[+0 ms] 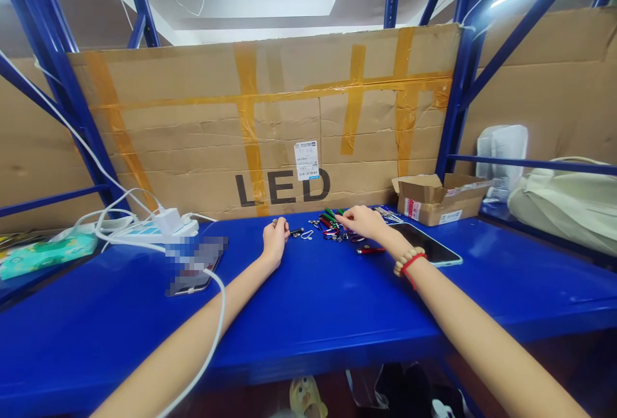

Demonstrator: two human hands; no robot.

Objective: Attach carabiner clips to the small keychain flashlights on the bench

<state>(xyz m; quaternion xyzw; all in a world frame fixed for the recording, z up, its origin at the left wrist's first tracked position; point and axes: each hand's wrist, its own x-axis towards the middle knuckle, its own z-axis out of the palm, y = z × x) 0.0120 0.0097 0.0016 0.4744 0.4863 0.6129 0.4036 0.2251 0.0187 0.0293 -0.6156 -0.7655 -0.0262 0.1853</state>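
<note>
My left hand (274,242) is closed, its fingers curled together. A short black stick-like piece (297,231) juts out from its right side, and the hand seems to grip it. Just right of that lies a pale metal clip (307,235). My right hand (362,220) reaches over a heap of small coloured metal pieces (332,234), green, red, purple and black, some with silvery clips. Its fingers are bent and drawn together at the heap; whatever they pinch is hidden. A red stick-like piece (370,251) lies below the right wrist.
A tablet (429,245) lies beside the right forearm, with an open cardboard box (441,198) behind it. To the left are a phone (200,267), a power strip (144,231) and a white cable (222,296) crossing the left forearm. Large cardboard (193,148) stands behind the blue shelf (313,315).
</note>
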